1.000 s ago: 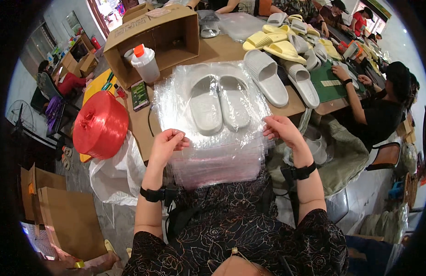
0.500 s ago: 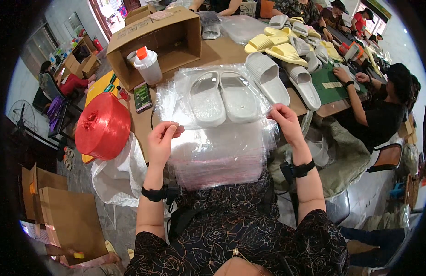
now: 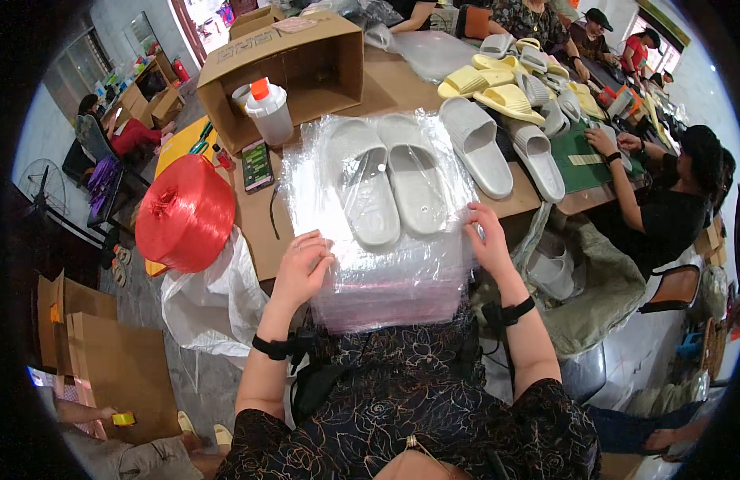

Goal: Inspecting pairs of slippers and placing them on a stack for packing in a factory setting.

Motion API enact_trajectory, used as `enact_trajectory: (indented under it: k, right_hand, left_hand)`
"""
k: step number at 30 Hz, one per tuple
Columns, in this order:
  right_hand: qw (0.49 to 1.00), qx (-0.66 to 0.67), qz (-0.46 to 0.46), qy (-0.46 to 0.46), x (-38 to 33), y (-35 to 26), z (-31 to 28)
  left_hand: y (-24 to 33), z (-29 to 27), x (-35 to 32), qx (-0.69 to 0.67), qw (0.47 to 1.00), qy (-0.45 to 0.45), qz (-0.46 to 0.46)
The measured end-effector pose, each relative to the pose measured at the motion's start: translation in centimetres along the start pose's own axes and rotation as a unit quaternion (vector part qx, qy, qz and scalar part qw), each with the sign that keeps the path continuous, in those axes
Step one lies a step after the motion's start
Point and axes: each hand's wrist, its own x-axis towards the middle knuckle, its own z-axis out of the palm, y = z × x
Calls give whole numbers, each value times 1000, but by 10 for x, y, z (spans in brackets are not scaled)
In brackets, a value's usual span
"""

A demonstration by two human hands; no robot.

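Note:
A pair of light grey slide slippers (image 3: 360, 196) lies side by side inside a clear plastic bag (image 3: 446, 188), toes pointing away from me. The bag rests on a stack of clear bags (image 3: 386, 308) at the table's near edge. My left hand (image 3: 303, 268) is at the stack's left edge, its fingers loosely bent and apart, touching the plastic. At the right edge, my right hand (image 3: 487, 238) has its thumb and fingers apart beside the bag. Neither hand visibly grips anything. Two loose grey slippers (image 3: 478, 148) lie just right of the bag.
An open cardboard box (image 3: 322, 76) stands at the back left, with a white bottle (image 3: 270, 112) before it. A phone (image 3: 258, 168) and a red twine roll (image 3: 186, 214) are left. Yellow slippers (image 3: 507, 102) are piled back right. A co-worker (image 3: 674, 192) sits at a green mat (image 3: 582, 160).
The bagged slippers have straightened and come lower toward me, now flat on the stack. My hands have let go of the bag's near corners, and my left hand has moved down and inward.

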Motion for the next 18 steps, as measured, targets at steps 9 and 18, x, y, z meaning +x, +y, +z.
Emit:
enact_trajectory:
  k: [9, 18]
  right_hand:
    - [989, -130, 60, 36, 5, -39, -2]
    - [982, -170, -83, -6, 33, -97, 70]
  left_hand:
    - [52, 24, 45, 176, 972, 150, 42]
    - [12, 83, 36, 219, 974, 54, -17]
